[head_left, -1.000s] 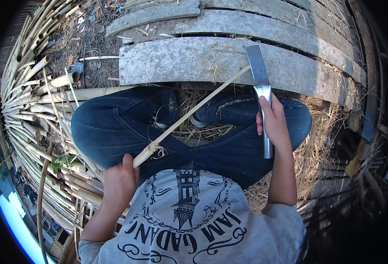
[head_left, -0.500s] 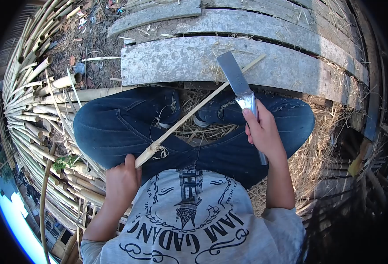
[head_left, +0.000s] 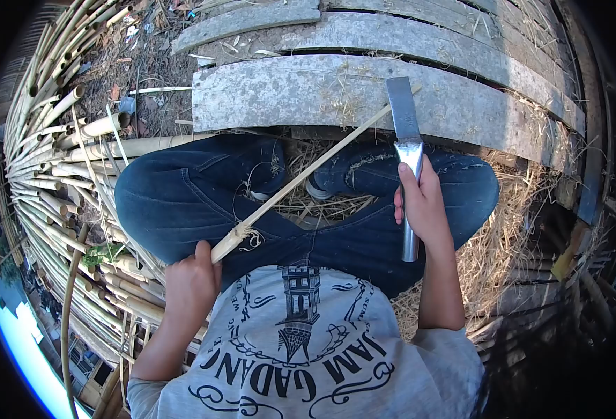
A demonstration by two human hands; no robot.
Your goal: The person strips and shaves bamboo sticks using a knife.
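A split bamboo strip (head_left: pixel 297 180) runs slantwise across my lap, its far end over the grey wooden plank (head_left: pixel 266 91). My left hand (head_left: pixel 193 274) is closed round its thick near end, above my left thigh. Curled shavings hang from a node on the strip, just beyond that grip. Over my right thigh, my right hand (head_left: pixel 421 199) is wrapped round the shiny metal handle of a broad-bladed knife (head_left: pixel 402 112). The blade points away from me, with its square tip near the strip's far end. Whether blade and strip touch, I cannot tell.
Many bamboo poles (head_left: pixel 102 128) lie stacked on the left. Weathered planks (head_left: pixel 419 42) with gaps between them stretch ahead. Straw-like shavings (head_left: pixel 500 244) cover the ground on the right and lie between my legs (head_left: pixel 175 188).
The knife has moved right along with my right hand, and its blade has turned more upright in view. My left hand and the bamboo strip have shifted only slightly.
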